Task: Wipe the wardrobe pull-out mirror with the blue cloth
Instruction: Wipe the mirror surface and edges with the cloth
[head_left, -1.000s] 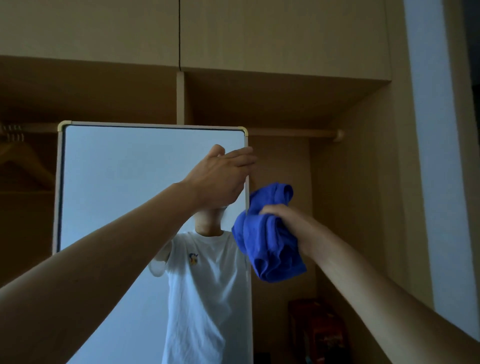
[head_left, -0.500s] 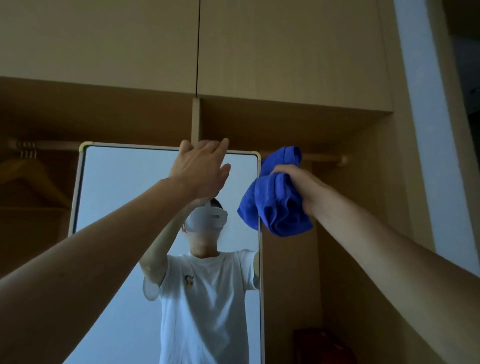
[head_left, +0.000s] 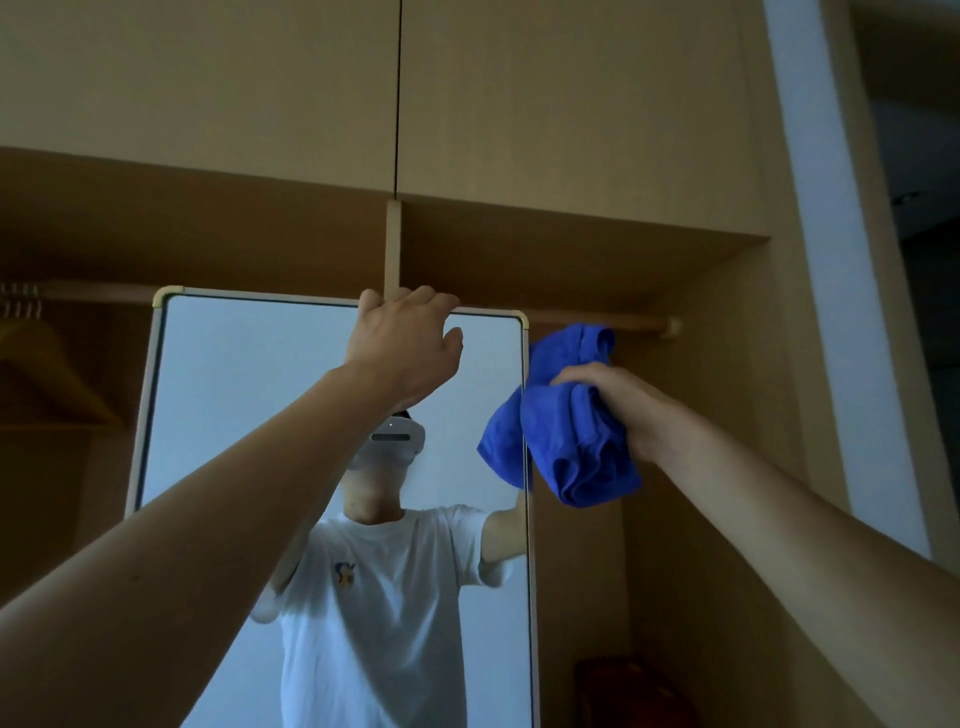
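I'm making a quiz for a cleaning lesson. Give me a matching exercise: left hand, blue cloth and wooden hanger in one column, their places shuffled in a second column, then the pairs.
Column one:
1. left hand
2. blue cloth
3. wooden hanger

Column two:
a. at the far left, inside the wardrobe
b. fingers curled over the top edge of the mirror
c. bunched in the right hand, at the right edge of the mirror

Pairs: 1-b, 2-c, 3-a.
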